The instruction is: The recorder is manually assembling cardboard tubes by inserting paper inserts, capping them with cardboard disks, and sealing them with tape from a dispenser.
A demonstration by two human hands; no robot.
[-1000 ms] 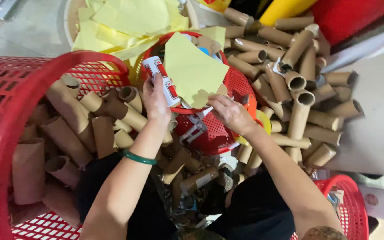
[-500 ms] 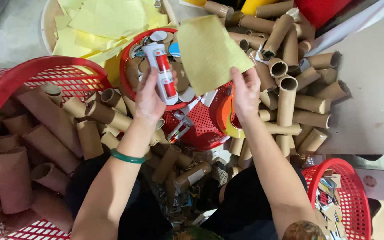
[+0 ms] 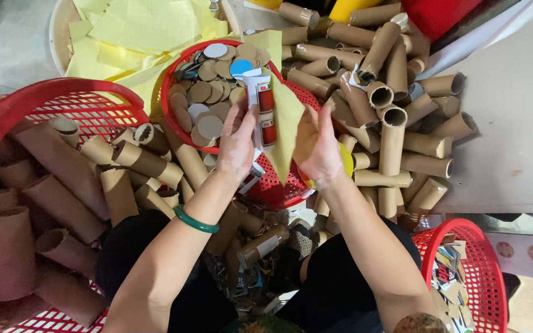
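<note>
A big red basket [image 3: 7,123] of brown cardboard tubes [image 3: 63,185] is sitting at the left, with more tubes heaped at the right. The left hand [image 3: 237,143] is grasping a red-and-white tube [image 3: 263,111] above the small red basket of discs [image 3: 211,92]. The right hand [image 3: 317,147] is pinching a yellow sheet [image 3: 286,117] against that tube. The sheet looks likely to be wrapping crooked, since only one edge is being held

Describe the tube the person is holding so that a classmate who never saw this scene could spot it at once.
Find the small round red basket of cardboard discs in the middle. Just in front of it, the left hand holds an upright tube against a yellow sheet held by the right hand. Unlike the plain brown tubes around, it has a red-and-white printed wrapper.
</note>
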